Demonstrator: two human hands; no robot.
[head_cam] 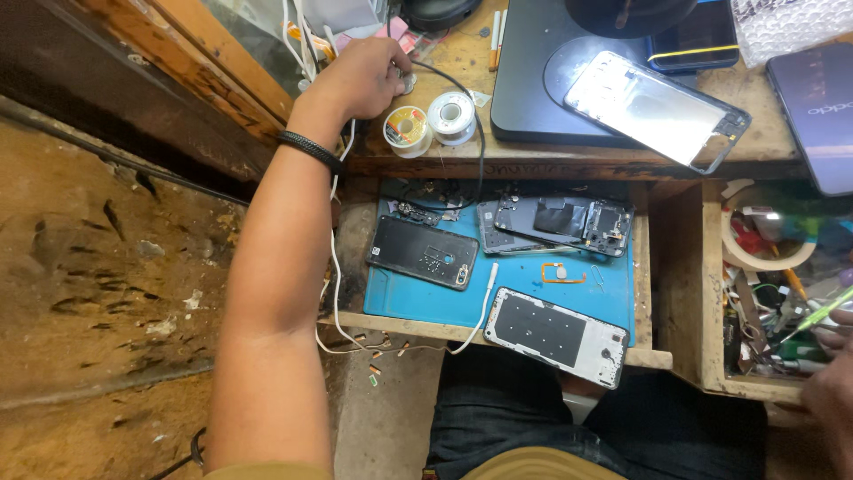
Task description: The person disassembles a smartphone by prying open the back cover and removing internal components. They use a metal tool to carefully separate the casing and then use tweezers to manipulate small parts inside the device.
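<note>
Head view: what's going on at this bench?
A person sits at a wooden bench with opened phones. Their left hand reaches to the bench top beside two solder spools. The right hand is at the parts drawer by a green tool. Phone shells lie on a blue mat.

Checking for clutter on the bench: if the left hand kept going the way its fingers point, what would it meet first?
Probably the small pink and red bits just beyond the left hand, ahead of the dark round object; depth is unclear.
</note>
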